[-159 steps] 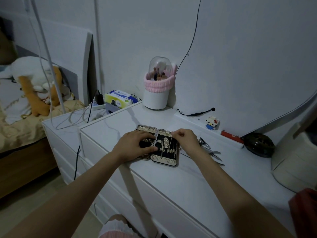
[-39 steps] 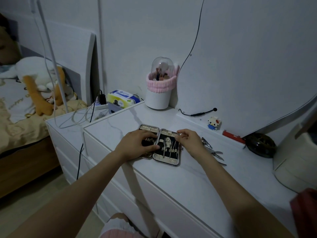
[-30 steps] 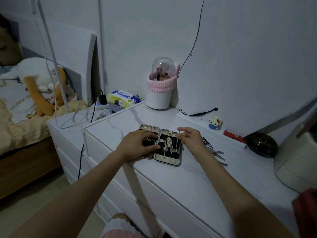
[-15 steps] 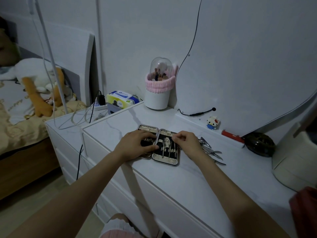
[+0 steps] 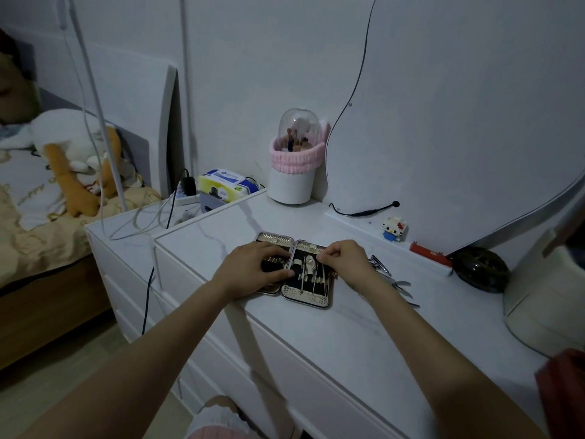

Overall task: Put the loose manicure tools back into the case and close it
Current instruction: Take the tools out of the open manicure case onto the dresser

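Case (image 5: 292,270) lies open flat near the front edge of the worktop (image 5: 348,337), both halves up. My right hand (image 5: 343,260) sits over the far right corner of the right half, fingers curled, pinching what looks like a thin tool at its top; too small to be sure. My left hand (image 5: 253,267) rests on the left half, fingers fairly straight, pressing it down, thumb at the hinge.

Progress, as I judge it: partway. Right half already holds several slim metal tools (image 5: 311,274) in a row under straps. Left half is mostly hidden under my hand, contents unclear. Still loose on the worktop just right of the case: nail clippers (image 5: 380,264) and nippers (image 5: 403,288). Those go in, then the case gets shut.

White pot (image 5: 291,185) with pink band at the back edge holds small items under a clear dome.
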